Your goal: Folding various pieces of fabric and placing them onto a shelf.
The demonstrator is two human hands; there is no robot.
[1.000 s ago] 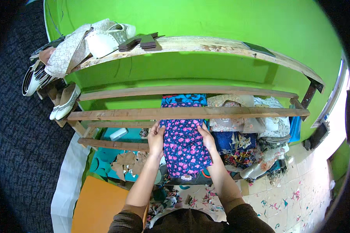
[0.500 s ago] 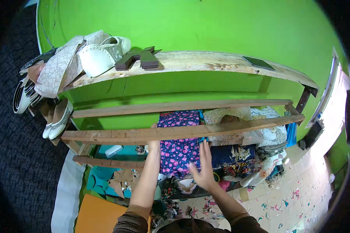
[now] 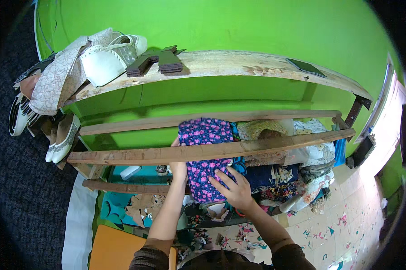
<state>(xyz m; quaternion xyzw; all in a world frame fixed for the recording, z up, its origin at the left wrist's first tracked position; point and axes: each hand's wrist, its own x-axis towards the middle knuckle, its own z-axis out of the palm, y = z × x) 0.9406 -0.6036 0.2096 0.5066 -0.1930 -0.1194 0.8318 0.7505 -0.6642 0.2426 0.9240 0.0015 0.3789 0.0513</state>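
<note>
A folded navy cloth with pink flowers (image 3: 207,175) lies among the wooden slats, passing under the front slat and over the back one. My left hand (image 3: 179,167) grips its left edge; some of the fingers are hidden behind the cloth and the front slat (image 3: 144,156). My right hand (image 3: 237,189) rests on the lower right part of the cloth with fingers spread. Just right of the floral cloth, a teal patterned cloth (image 3: 239,165) shows, partly covered.
Piled fabrics (image 3: 317,144) fill the rack's right side. The upper plank (image 3: 239,63) carries white shoe pieces (image 3: 103,65), stacked dark cut pieces (image 3: 170,62) and a dark flat pad (image 3: 305,67). An orange board (image 3: 117,249) stands at lower left. Scraps litter the tiled floor (image 3: 297,229).
My right hand has moved from the cloth's right edge onto its face, fingers spreading. The cloth's far end now lies over the back slat, and its lower part has shifted slightly.
</note>
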